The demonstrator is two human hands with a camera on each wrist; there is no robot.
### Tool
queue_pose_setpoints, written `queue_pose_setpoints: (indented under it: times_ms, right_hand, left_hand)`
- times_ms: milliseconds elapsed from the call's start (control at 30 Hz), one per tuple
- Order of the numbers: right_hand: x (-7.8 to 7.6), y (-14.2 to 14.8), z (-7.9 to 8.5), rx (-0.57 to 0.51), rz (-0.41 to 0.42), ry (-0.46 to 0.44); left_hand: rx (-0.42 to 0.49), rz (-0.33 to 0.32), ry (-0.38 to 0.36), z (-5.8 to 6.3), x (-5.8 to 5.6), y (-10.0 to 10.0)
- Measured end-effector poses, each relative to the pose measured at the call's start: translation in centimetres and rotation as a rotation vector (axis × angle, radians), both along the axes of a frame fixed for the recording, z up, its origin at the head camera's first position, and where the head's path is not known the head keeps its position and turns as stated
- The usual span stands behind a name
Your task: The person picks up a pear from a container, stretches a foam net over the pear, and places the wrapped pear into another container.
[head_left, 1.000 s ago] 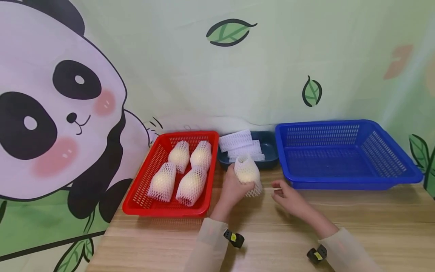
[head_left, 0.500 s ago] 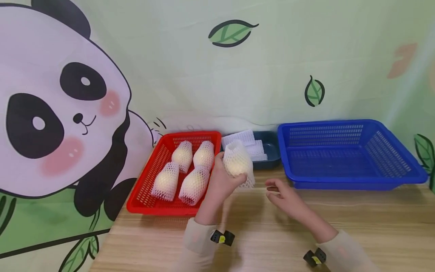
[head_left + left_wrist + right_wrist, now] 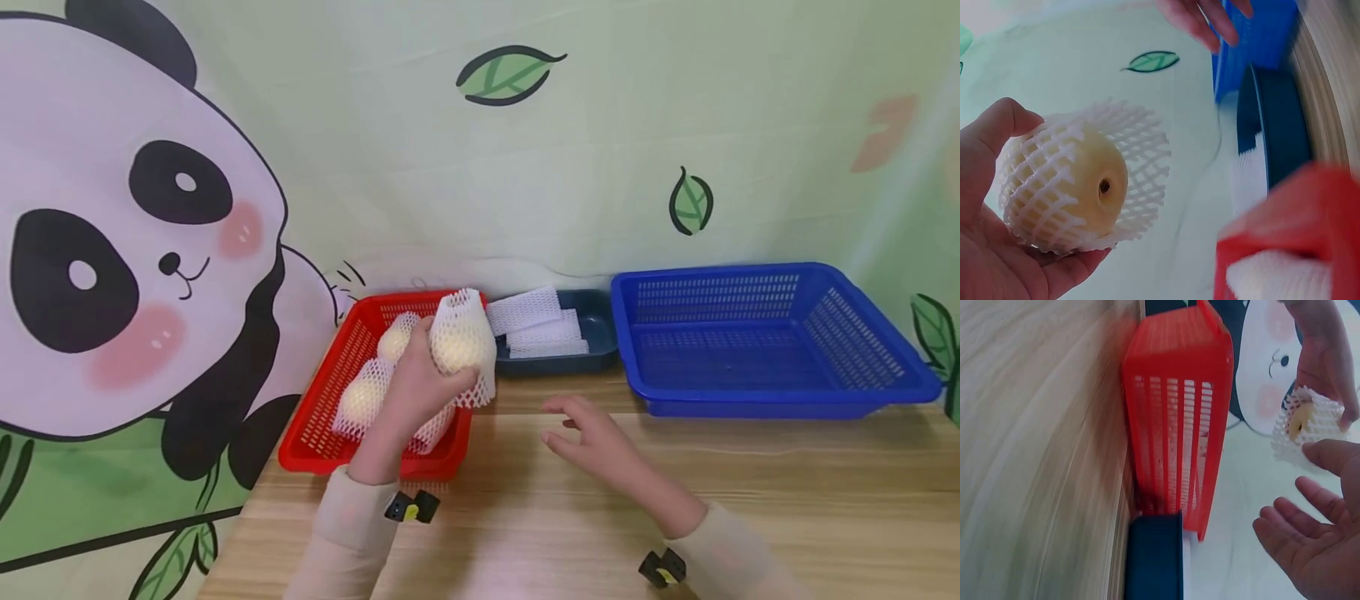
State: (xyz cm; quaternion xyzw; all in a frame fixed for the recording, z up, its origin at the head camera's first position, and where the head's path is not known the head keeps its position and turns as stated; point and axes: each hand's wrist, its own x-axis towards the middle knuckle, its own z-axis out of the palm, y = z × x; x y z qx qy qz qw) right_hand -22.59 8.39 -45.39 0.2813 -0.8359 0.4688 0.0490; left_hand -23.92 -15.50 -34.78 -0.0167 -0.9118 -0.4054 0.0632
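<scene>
My left hand [image 3: 416,387] grips a pale yellow pear [image 3: 459,343] in a white foam net sleeve, held above the right side of the red basket [image 3: 303,442]. In the left wrist view the pear's dark hollow end [image 3: 1104,186] shows through the open end of the sleeve, with thumb and fingers curled round the net. Other sleeved pears [image 3: 363,402] lie in the red basket, partly hidden behind the left hand and arm. My right hand [image 3: 592,437] hovers over the table in front of the dark teal tray, its fingers slightly bent and holding nothing.
A dark teal tray [image 3: 600,329] with several flat white foam net sleeves [image 3: 543,333] stands at the back, between the red basket and a larger blue basket [image 3: 750,404]. Behind the wooden table [image 3: 540,533] hangs a cloth printed with a panda and leaves.
My left hand has carried the sleeved pear leftward, from in front of the teal tray to above the red basket. The right hand has moved a little left, staying over the table.
</scene>
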Motion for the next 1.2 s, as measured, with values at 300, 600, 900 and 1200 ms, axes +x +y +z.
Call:
queue_pose_setpoints:
  times_ms: [300,600,900,1200]
  right_hand:
    - [1.3,-3.6,0.6,0.094,0.111,0.270]
    - [2.2,-7.5,0.4,0.202,0.188,0.366]
    - [1.8,-10.3,-1.1,0.267,0.195,0.666]
    - [1.4,-11.1,-2.1,0.335,0.176,0.763]
  left_hand:
    - [-0.100,-0.005,-0.079,2.0,-0.8,-3.4]
    - [-0.114,0.008,-0.115,2.5,-2.7,-6.0]
    - [-0.106,0.025,-0.151,2.3,-5.3,-8.5]
    - [-0.137,-0.007,-0.179,1.9,-7.0,-9.9]
